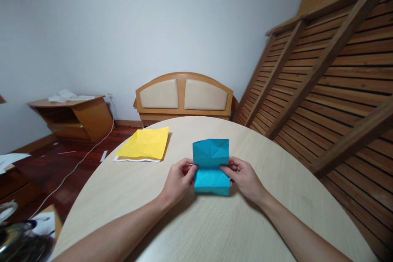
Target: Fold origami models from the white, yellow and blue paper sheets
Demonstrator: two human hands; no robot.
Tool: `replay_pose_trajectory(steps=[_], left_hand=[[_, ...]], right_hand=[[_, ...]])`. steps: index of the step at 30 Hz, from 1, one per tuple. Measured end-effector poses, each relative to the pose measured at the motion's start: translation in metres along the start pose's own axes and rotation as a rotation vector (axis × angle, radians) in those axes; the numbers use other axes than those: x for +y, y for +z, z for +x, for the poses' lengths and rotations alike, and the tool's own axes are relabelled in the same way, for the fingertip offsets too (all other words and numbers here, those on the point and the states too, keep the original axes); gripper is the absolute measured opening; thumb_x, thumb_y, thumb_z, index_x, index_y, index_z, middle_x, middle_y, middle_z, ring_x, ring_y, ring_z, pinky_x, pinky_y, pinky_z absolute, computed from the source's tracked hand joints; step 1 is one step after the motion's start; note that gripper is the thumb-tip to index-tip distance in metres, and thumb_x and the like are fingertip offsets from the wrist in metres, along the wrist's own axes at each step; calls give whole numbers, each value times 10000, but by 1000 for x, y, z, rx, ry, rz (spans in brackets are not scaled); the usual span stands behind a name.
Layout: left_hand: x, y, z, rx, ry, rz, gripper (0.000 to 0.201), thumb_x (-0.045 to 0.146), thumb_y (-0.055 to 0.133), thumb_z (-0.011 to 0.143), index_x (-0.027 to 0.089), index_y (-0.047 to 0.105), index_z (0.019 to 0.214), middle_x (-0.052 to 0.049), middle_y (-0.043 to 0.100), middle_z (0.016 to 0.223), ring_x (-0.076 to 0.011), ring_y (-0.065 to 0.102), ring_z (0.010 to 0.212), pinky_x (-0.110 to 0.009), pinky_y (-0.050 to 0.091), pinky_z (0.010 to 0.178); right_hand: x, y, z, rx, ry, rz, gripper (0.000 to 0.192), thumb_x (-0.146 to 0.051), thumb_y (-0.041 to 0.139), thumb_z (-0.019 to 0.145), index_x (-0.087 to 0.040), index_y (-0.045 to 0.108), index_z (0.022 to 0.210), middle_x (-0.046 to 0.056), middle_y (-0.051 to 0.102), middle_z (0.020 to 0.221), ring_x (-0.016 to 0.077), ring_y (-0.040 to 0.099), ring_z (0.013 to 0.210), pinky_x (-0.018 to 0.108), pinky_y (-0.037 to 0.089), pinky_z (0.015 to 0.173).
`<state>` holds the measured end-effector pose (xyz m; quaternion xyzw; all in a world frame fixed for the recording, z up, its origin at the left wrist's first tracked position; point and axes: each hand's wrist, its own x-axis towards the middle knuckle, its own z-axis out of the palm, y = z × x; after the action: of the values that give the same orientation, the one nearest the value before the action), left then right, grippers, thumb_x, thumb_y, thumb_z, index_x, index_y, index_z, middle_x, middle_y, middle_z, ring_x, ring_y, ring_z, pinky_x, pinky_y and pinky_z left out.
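A creased sheet of blue paper (211,178) is held over the round table, its upper part standing up and its lower edge folded. My left hand (181,176) pinches the paper's left edge, with the thumb on the near face. On the opposite edge, my right hand (242,175) pinches it at about the same height, thumb also in front. The fingers behind the paper are partly hidden. Left of my hands, a stack of creased yellow paper (145,143) lies on the table with a white sheet showing beneath it.
The pale wooden table (196,233) has a curved edge. Behind it stands a headboard (181,94) with two cream panels. A slatted wooden frame (307,90) leans at the right. On the left are a low cabinet (95,118) and a white cable (76,168) across the floor.
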<state>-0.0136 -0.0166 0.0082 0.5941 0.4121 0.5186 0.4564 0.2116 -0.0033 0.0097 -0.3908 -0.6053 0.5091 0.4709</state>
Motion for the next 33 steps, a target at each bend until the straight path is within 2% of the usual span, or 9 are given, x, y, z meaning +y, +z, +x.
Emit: replay_pose_trajectory(steps=[2, 4, 8, 12, 16, 19, 22, 29, 33], left_hand=[[2, 0, 2, -15, 2, -31, 408, 523, 678, 826, 126, 651, 915, 14, 585, 604, -105, 510, 506, -201, 404, 476], [3, -1, 2, -48, -3, -56, 426, 531, 671, 827, 124, 664, 954, 11, 593, 615, -109, 519, 505, -211, 421, 484], [1, -3, 3, -81, -23, -36, 412, 494, 659, 818, 110, 709, 961, -20, 631, 660, -126, 547, 515, -242, 456, 506], [-3, -7, 4, -38, -48, 29, 348, 394, 626, 804, 103, 757, 942, -64, 691, 696, -148, 579, 545, -254, 463, 527], [-4, -7, 3, -21, -25, 78, 333, 339, 568, 822, 122, 790, 943, -113, 763, 860, -175, 629, 645, -269, 489, 579], [-2, -4, 0, -28, -6, 96, 342, 328, 546, 837, 136, 794, 972, -130, 773, 991, -197, 667, 730, -280, 508, 613], [0, -1, -3, -45, 1, 100, 342, 321, 551, 831, 131, 794, 979, -140, 767, 1040, -211, 683, 796, -288, 521, 655], [6, 2, -4, -69, -60, 129, 438, 434, 603, 836, 102, 748, 1082, -153, 750, 1050, -158, 603, 644, -264, 474, 567], [1, 4, -2, -64, -62, 223, 376, 415, 656, 810, 103, 770, 986, -127, 761, 884, -167, 594, 649, -268, 442, 591]], right_hand=[[-1, -1, 1, -8, 22, -21, 403, -498, 736, 825, -168, 715, 1055, 24, 712, 736, 116, 578, 492, 227, 448, 437], [0, -2, 3, -13, 21, -15, 410, -506, 726, 824, -174, 718, 1065, 5, 687, 700, 104, 537, 458, 221, 410, 416], [3, -5, 5, 9, 57, -7, 373, -492, 721, 800, -188, 750, 1013, 19, 698, 730, 125, 553, 525, 233, 410, 461], [3, -6, 4, 33, 135, -10, 312, -431, 713, 752, -183, 786, 927, 35, 694, 743, 150, 578, 626, 249, 439, 537], [0, -4, 2, -22, 192, 49, 350, -444, 666, 797, -178, 783, 993, 27, 678, 740, 128, 541, 604, 246, 418, 549], [0, -3, 1, -34, 161, 12, 401, -491, 712, 806, -169, 757, 1039, 53, 721, 876, 139, 586, 680, 254, 434, 595], [3, -2, 1, -13, 134, -35, 453, -517, 768, 765, -152, 738, 1032, 68, 740, 872, 161, 620, 714, 274, 454, 627], [3, 1, 1, 4, 36, -144, 383, -499, 772, 760, -165, 745, 946, 90, 757, 913, 229, 689, 844, 349, 523, 758], [-4, 10, -3, -11, -15, -229, 292, -449, 749, 793, -181, 756, 908, 80, 757, 889, 235, 688, 843, 346, 527, 763]])
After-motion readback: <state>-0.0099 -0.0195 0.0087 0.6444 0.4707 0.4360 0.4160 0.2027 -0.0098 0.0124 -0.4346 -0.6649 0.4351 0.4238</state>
